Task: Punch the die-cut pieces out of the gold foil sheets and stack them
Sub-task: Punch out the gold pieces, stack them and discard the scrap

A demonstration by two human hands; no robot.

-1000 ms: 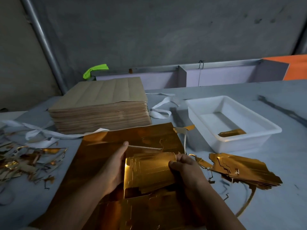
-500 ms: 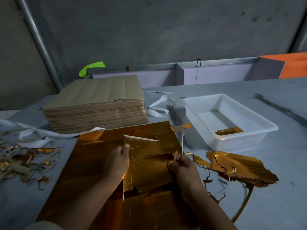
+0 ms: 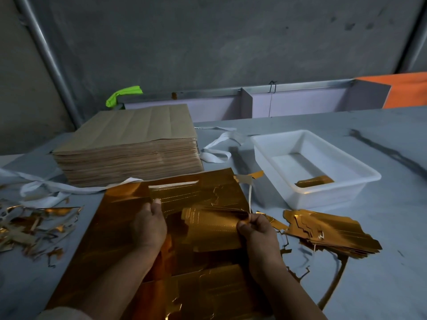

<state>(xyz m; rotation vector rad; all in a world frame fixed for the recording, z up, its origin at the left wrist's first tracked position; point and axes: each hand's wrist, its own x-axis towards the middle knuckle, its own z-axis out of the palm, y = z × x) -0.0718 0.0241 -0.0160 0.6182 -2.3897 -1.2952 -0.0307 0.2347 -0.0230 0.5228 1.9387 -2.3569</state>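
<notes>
A large gold foil sheet (image 3: pixel 111 229) lies on the grey table in front of me. My left hand (image 3: pixel 149 225) grips the left edge of a die-cut gold piece (image 3: pixel 184 197) that is lifted off the sheet. My right hand (image 3: pixel 256 229) pinches the right edge of another gold piece (image 3: pixel 212 227) just below it. A stack of punched gold pieces (image 3: pixel 328 232) lies to the right of my right hand.
A thick pile of brown sheets (image 3: pixel 129 146) stands behind the foil. A white plastic tub (image 3: pixel 346 195) at the right holds a small gold piece (image 3: pixel 314 181). Gold scrap trimmings (image 3: pixel 34 227) lie at the left. White straps (image 3: pixel 217 146) trail across the table.
The gold pieces have come apart: my left hand has lifted one piece up and away from me, while my right hand has drawn the other to the right.
</notes>
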